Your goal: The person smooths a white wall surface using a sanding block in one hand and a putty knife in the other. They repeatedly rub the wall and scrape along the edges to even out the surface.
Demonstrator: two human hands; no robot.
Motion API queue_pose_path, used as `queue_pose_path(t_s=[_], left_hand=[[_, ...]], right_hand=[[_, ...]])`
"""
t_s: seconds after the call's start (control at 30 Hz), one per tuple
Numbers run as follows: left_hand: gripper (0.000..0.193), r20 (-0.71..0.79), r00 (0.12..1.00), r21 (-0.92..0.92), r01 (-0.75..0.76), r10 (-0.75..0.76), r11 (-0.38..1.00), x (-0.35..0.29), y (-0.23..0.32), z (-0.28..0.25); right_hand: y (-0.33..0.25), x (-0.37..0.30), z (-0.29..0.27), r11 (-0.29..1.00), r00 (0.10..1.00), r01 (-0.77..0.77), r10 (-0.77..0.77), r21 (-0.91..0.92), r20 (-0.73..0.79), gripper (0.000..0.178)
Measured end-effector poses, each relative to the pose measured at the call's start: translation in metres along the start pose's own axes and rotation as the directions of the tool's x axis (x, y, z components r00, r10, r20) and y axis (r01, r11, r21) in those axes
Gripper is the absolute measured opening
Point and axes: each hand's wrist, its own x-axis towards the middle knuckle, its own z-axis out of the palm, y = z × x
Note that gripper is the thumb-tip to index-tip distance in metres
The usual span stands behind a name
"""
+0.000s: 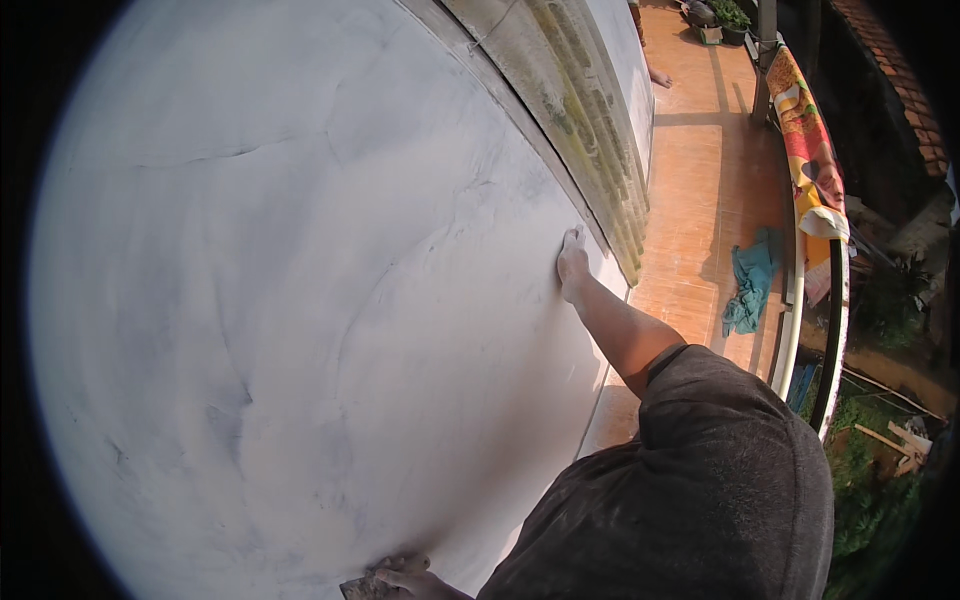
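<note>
A broad white plastered wall (270, 300) with grey smears and fine cracks fills the left and middle. My right arm is stretched out along it. The right hand (572, 264) is closed against the surface near the wall's edge, and its fingers hide most of whatever they hold; a small whitish bit shows at the fingertips. Low in the picture, my left hand (402, 580) is wrapped round a flat, putty-smeared piece (358, 588) close to the wall. The lower edge cuts that hand off, so the piece's exact kind does not show.
A weathered corrugated panel (590, 130) borders the wall. Beyond lies an orange tiled floor (690, 190) with a crumpled teal cloth (750, 285). A railing (797, 330) carries a colourful cloth (805, 140). Another person's foot (660, 77) and potted plants (730, 15) are farther off.
</note>
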Motion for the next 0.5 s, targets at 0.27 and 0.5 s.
queue_pose_path(t_s=[0.27, 0.5], left_hand=[[0.021, 0.09, 0.995, 0.007, -0.043, 0.042, 0.999, 0.018, 0.02, 0.031], [0.025, 0.188, 0.98, -0.225, -0.018, 0.062, 0.974, 0.035, 0.025, 0.055]], right_hand=[[-0.018, -0.031, -0.001, 0.815, 0.856, 0.515, -0.478, -0.264, 0.197, 0.065], [-0.03, -0.015, -0.02, 0.868, 0.892, 0.424, -0.35, -0.259, 0.286, 0.063]])
